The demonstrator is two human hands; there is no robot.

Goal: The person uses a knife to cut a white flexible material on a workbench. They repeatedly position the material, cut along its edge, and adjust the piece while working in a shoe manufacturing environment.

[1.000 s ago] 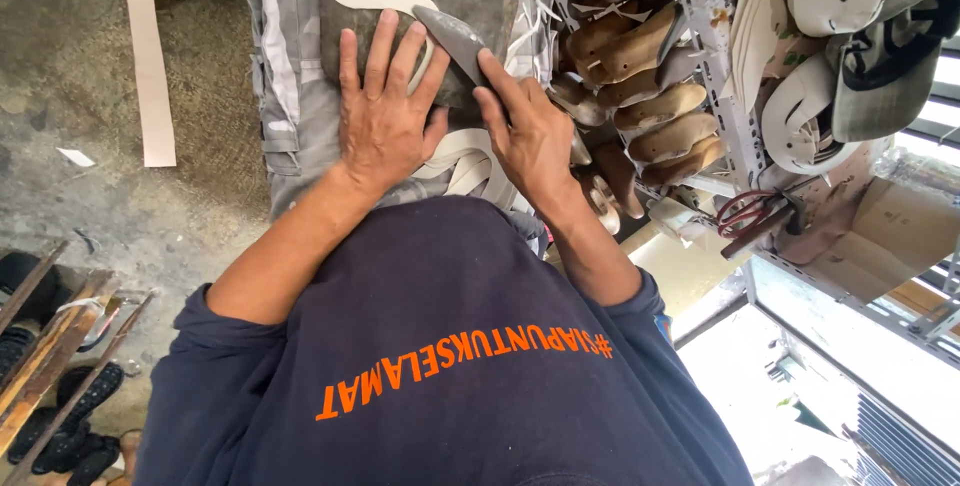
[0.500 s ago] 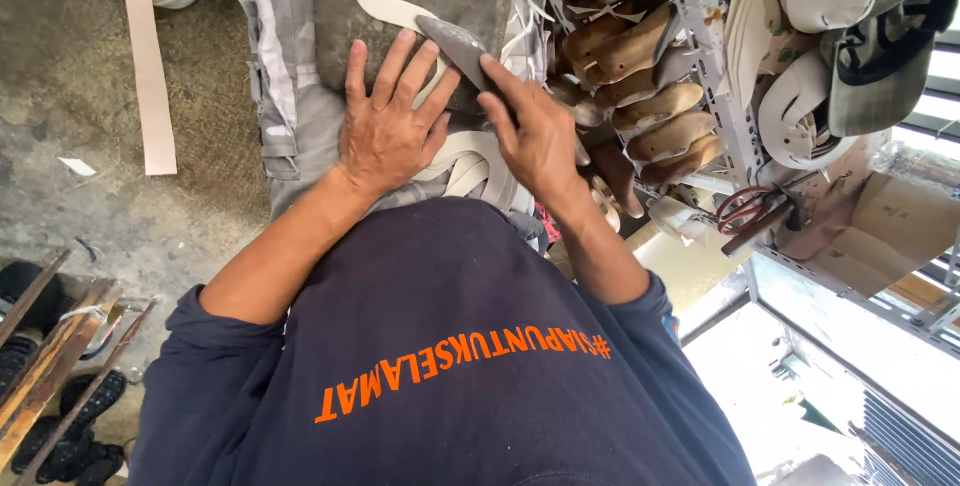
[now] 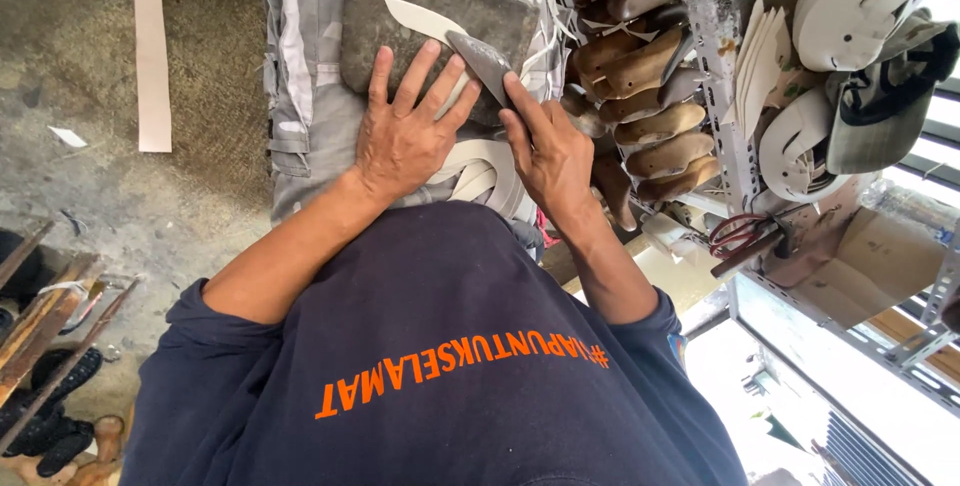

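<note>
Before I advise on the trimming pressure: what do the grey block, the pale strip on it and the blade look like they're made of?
Grey block: likely stone or a dense slab, matte, mottled and scuffed. Pale strip, pinned by the left hand: thin cream sheet, smooth and flexible-looking, perhaps leather or insole board; hard to say. Blade in the right hand: dull grey metal, worn, with no shine.

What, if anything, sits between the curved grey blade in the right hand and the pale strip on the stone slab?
Nothing visible does. The curved grey blade in the right hand meets the pale strip directly on the grey stone slab; the left hand presses beside it.
</note>
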